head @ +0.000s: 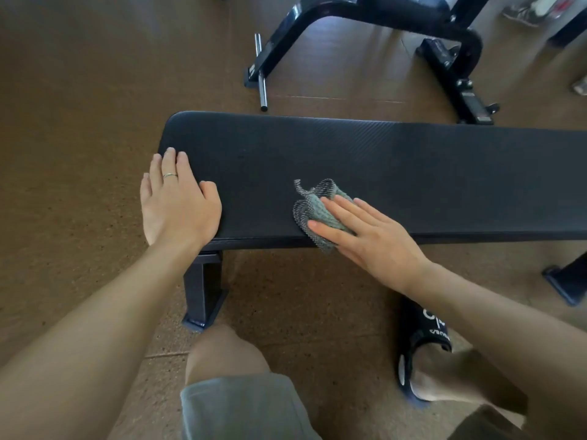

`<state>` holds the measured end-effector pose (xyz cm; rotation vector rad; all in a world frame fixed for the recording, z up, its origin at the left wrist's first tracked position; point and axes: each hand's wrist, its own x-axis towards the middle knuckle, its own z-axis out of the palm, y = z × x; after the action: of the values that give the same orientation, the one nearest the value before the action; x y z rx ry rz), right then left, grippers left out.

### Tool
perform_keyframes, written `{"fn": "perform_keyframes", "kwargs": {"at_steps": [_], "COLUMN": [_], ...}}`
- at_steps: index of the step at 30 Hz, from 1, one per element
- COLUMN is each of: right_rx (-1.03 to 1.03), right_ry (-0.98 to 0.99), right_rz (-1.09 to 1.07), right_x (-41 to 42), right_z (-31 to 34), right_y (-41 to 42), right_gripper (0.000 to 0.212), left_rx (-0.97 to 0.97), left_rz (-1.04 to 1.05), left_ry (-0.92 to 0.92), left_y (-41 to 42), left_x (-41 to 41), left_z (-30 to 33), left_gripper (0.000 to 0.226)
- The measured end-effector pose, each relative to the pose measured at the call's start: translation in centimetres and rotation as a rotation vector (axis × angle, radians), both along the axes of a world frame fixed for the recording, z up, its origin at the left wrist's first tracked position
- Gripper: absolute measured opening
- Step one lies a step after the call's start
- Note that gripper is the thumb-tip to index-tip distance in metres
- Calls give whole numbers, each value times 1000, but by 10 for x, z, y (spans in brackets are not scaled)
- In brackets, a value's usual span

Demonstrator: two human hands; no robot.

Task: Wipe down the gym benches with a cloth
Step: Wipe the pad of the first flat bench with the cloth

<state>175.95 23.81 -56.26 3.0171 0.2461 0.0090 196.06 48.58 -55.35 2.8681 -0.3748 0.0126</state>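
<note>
A long black padded gym bench (381,160) runs across the middle of the head view, its left end rounded. A crumpled grey-green cloth (313,201) lies on the pad near its front edge. My right hand (371,236) presses flat on the cloth with fingers stretched out, covering its right part. My left hand (176,201) rests flat on the bench's left end, fingers together, a ring on one finger, holding nothing.
The bench's black leg (203,290) stands on the brown floor below my left wrist. Another black bench frame (374,23) with a chrome bar (261,77) stands behind. My knee (222,354) and sandalled foot (422,344) are close to the bench. Someone's shoes (524,12) show top right.
</note>
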Motion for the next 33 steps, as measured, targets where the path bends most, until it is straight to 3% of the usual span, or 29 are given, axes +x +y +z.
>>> {"fn": "perform_keyframes", "kwargs": {"at_steps": [4, 9, 14, 23, 27, 33], "right_rx": [-5, -79, 28, 3, 84, 229], "right_ry": [-39, 12, -29, 120, 192, 139], "right_rz": [16, 271, 283, 208, 310, 191], "right_x": [-1, 56, 88, 38, 87, 228], "right_z": [-5, -2, -4, 10, 15, 16], "right_y": [-2, 28, 74, -23, 15, 65], "right_gripper": [72, 80, 65, 58, 59, 56], "left_rx": [8, 18, 50, -10, -44, -61], "left_rz": [7, 29, -1, 75, 91, 110], "left_ry": [-13, -11, -9, -8, -4, 16], "left_y": [-3, -7, 0, -7, -8, -7], "left_x": [-1, 2, 4, 3, 3, 3], "left_z": [0, 0, -2, -1, -1, 4], "left_gripper": [62, 61, 63, 58, 58, 57]}}
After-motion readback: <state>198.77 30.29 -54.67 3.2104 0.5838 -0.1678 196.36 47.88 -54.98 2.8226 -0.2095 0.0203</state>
